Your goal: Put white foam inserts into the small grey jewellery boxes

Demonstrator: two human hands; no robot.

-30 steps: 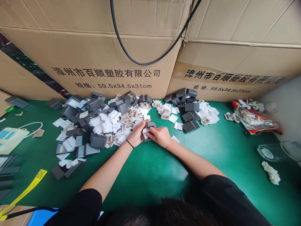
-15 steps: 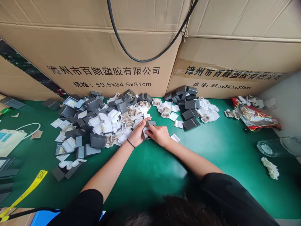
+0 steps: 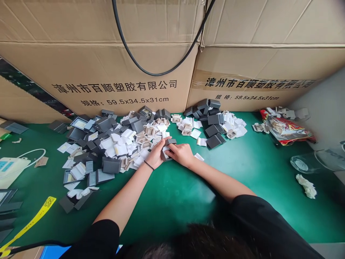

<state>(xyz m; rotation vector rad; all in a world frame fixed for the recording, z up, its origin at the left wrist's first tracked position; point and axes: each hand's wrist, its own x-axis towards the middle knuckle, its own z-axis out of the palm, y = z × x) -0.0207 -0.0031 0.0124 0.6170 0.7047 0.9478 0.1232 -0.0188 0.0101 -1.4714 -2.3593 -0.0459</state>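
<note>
Both of my hands meet over a small open grey box (image 3: 167,148) with a white insert, at the near edge of a big pile of grey boxes and white and beige inserts (image 3: 118,144). My left hand (image 3: 156,155) curls round the box's left side, a dark band on its wrist. My right hand (image 3: 182,154) grips the box from the right, fingers bent over it. A second heap of grey boxes and white inserts (image 3: 212,124) lies to the right, just beyond my right hand.
Two large printed cardboard cartons (image 3: 115,72) wall off the back of the green table (image 3: 242,169), with a black cable (image 3: 151,70) hanging across them. A red snack bag (image 3: 285,131), a glass jar (image 3: 309,163) and crumpled tissue (image 3: 304,185) lie right. A white device (image 3: 10,169) and yellow strap (image 3: 32,221) lie left.
The view has drifted a little; both hands stay on the small grey box at the same spot, with only slight finger movement.
</note>
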